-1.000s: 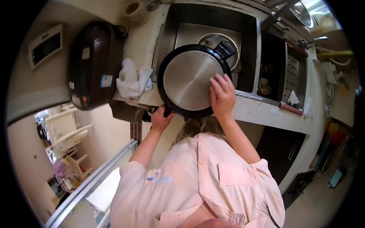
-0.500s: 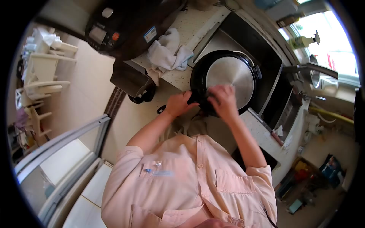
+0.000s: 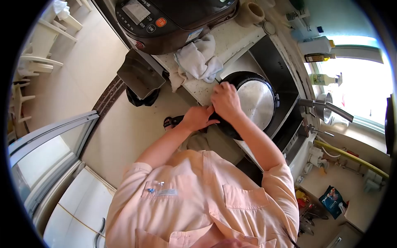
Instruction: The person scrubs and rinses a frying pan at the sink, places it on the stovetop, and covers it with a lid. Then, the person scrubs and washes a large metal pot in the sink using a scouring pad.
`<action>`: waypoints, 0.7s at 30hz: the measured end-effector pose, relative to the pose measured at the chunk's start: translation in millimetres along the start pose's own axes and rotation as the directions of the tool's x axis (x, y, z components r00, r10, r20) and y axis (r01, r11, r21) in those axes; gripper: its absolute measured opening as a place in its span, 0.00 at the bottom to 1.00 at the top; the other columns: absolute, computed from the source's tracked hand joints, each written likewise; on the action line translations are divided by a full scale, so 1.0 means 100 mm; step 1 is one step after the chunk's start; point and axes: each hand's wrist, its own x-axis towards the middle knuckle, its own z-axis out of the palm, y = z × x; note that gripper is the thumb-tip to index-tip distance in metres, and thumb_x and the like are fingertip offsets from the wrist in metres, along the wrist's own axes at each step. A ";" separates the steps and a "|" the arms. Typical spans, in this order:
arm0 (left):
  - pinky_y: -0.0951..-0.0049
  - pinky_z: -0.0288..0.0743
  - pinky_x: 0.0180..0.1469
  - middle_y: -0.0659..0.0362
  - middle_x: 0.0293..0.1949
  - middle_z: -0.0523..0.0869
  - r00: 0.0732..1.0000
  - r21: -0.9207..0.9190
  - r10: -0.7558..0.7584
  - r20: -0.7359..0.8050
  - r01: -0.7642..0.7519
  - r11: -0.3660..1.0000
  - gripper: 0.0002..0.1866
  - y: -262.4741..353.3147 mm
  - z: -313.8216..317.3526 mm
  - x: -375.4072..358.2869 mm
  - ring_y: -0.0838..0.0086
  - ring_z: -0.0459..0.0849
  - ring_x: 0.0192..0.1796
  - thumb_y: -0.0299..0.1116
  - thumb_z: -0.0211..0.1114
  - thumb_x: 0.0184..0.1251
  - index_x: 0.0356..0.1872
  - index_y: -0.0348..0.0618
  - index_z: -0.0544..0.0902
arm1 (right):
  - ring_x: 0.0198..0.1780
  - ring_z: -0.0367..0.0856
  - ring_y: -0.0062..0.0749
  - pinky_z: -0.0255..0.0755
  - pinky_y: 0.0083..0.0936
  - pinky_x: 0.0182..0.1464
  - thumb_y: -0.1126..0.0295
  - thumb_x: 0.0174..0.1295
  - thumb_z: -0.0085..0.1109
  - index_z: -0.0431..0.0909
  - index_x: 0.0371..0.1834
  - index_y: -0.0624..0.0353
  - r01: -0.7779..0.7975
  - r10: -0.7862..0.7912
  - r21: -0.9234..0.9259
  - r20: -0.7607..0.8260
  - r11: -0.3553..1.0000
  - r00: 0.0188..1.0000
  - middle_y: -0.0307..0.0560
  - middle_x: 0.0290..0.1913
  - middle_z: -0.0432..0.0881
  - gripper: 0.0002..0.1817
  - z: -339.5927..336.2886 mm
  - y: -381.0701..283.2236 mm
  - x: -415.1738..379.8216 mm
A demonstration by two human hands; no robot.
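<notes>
A black frying pan (image 3: 255, 103) lies tilted over the near edge of the sink, its round silver underside facing up. My left hand (image 3: 197, 117) is closed around the pan's black handle, whose end shows past my fist. At the pan's rim on the handle side is my right hand (image 3: 225, 99), with curled fingers pressed to the dark outer wall. Whatever may be under those fingers is hidden.
A steel sink (image 3: 285, 78) with a faucet (image 3: 326, 108) is behind the pan. On the counter are a white cloth (image 3: 199, 58) and a dark rice cooker (image 3: 178, 20). A grey bin (image 3: 140, 74) stands lower left. Bottles (image 3: 324, 79) line the windowsill.
My right hand has moved from the pan's underside leftward and up to its rim near the handle. My left hand keeps its hold. The camera view has shifted.
</notes>
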 end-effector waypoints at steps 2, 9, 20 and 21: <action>0.62 0.75 0.28 0.53 0.26 0.80 1.000 -0.024 0.012 -0.018 -0.012 1.000 0.29 -0.02 0.02 0.00 0.58 0.82 0.29 0.61 0.58 0.54 0.35 0.41 0.74 | 0.39 0.75 0.45 0.71 0.40 0.40 0.68 0.50 0.53 0.78 0.20 0.59 -0.240 0.239 -0.051 -0.025 0.969 0.971 0.48 0.30 0.78 0.08 -0.13 0.32 0.24; 0.60 0.76 0.30 0.51 0.29 0.82 0.999 -0.032 -0.034 0.034 0.035 0.999 0.29 0.03 -0.02 0.00 0.56 0.82 0.31 0.62 0.58 0.54 0.37 0.41 0.75 | 0.45 0.77 0.48 0.74 0.39 0.43 0.64 0.50 0.53 0.83 0.32 0.59 -0.713 0.736 -0.186 0.133 0.676 0.663 0.53 0.35 0.81 0.14 0.01 1.17 0.43; 0.61 0.76 0.31 0.52 0.29 0.82 0.996 -0.001 -0.068 0.057 0.068 0.998 0.29 0.05 -0.04 0.03 0.55 0.81 0.30 0.59 0.63 0.51 0.39 0.43 0.75 | 0.48 0.79 0.50 0.73 0.41 0.49 0.54 0.56 0.51 0.83 0.38 0.53 -0.934 0.922 0.092 0.148 0.346 0.357 0.52 0.43 0.82 0.18 -0.17 1.79 -0.22; 0.61 0.76 0.31 0.52 0.29 0.82 0.997 -0.002 -0.060 0.043 0.060 0.998 0.28 0.05 -0.03 0.02 0.55 0.81 0.30 0.59 0.64 0.51 0.39 0.43 0.75 | 0.52 0.77 0.48 0.72 0.40 0.52 0.53 0.56 0.51 0.82 0.40 0.53 -0.984 0.987 0.117 0.074 0.131 0.140 0.52 0.46 0.82 0.19 -0.07 1.96 -0.46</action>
